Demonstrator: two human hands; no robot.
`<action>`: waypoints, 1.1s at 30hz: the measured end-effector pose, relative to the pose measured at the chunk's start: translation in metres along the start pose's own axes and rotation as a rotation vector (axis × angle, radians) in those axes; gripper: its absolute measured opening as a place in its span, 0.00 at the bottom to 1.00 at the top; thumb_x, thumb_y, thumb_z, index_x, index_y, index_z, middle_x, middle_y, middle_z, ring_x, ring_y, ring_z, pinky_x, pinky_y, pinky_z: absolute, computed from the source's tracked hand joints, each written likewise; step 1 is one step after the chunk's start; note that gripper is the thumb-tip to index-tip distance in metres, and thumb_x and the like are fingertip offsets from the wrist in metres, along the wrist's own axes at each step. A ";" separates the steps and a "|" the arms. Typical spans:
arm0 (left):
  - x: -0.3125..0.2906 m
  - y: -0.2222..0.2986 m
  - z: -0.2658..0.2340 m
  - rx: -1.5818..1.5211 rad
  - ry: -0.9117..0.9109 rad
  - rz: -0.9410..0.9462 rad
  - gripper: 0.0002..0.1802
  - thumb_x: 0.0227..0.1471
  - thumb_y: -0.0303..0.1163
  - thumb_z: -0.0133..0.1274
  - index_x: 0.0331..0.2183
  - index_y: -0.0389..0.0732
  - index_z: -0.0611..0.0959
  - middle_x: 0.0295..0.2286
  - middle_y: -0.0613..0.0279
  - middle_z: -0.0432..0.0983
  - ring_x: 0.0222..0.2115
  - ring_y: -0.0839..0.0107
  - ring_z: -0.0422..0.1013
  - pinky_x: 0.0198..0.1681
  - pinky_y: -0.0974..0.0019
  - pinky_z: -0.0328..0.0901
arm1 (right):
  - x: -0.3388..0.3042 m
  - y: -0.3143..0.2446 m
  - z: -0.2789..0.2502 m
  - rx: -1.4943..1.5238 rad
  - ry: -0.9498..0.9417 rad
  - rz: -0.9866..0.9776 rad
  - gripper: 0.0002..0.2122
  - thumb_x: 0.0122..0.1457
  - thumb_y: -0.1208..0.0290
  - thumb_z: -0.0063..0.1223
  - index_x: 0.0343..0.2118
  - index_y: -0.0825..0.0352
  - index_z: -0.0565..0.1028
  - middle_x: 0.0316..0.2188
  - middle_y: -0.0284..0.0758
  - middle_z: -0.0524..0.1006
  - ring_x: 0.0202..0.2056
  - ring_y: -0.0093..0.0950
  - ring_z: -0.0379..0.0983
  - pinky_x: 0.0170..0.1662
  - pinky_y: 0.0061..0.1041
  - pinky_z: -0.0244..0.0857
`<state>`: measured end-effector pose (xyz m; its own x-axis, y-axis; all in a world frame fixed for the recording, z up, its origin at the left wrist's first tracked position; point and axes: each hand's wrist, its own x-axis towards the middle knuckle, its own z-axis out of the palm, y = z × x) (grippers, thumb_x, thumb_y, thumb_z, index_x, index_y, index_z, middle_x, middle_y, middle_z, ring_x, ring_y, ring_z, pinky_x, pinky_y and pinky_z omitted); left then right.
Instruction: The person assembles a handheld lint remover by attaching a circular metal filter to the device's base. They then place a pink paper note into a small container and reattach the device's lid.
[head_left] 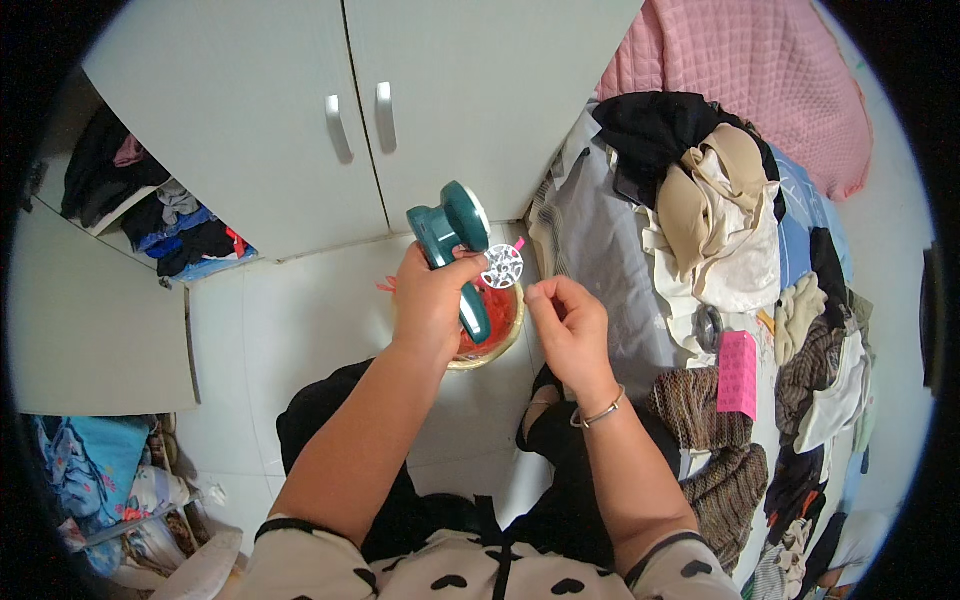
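My left hand is wrapped round a dark green handheld fabric shaver with a round head tilted up. The thumb of that hand also keeps a white spoked disc against the shaver's right side. A small pink bit shows at the disc's upper edge. Just right of the disc, my right hand has thumb and forefinger pinched together; what is between them, if anything, is too small to make out. Directly under both hands stands a small round bin with a red lining, partly hidden by the left hand and shaver.
White cabinet doors rise in front. At right, a bed holds piled clothes, a pink quilted cover, knitted pieces and a pink paper slip. Open shelves with folded clothes stand at left.
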<state>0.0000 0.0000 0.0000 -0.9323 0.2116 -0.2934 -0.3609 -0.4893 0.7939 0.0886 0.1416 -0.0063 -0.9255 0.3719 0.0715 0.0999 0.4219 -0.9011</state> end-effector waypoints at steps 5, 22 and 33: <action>0.002 0.004 -0.003 -0.067 0.002 -0.014 0.15 0.40 0.15 0.57 0.33 0.37 0.74 0.28 0.66 0.72 0.30 0.75 0.70 0.37 0.70 0.64 | 0.004 -0.002 0.015 0.086 0.065 -0.078 0.04 0.52 0.76 0.57 0.27 0.69 0.74 0.23 0.34 0.72 0.24 0.24 0.70 0.30 0.22 0.65; -0.015 -0.010 0.015 0.063 -0.089 -0.020 0.13 0.42 0.14 0.55 0.31 0.38 0.72 0.27 0.67 0.71 0.30 0.76 0.70 0.35 0.71 0.66 | -0.003 -0.027 0.005 -0.271 0.202 -0.442 0.05 0.47 0.78 0.58 0.28 0.65 0.75 0.25 0.36 0.70 0.24 0.33 0.71 0.28 0.29 0.66; -0.020 -0.009 0.017 0.085 -0.087 -0.059 0.14 0.41 0.13 0.53 0.32 0.39 0.73 0.26 0.68 0.72 0.28 0.76 0.71 0.35 0.70 0.67 | -0.005 -0.030 0.006 -0.444 0.180 -0.427 0.05 0.45 0.76 0.59 0.25 0.63 0.74 0.24 0.35 0.69 0.24 0.36 0.71 0.26 0.33 0.65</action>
<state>0.0228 0.0149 0.0078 -0.9025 0.3122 -0.2968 -0.4084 -0.4015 0.8198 0.0881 0.1221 0.0176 -0.8451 0.2126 0.4905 -0.0861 0.8514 -0.5174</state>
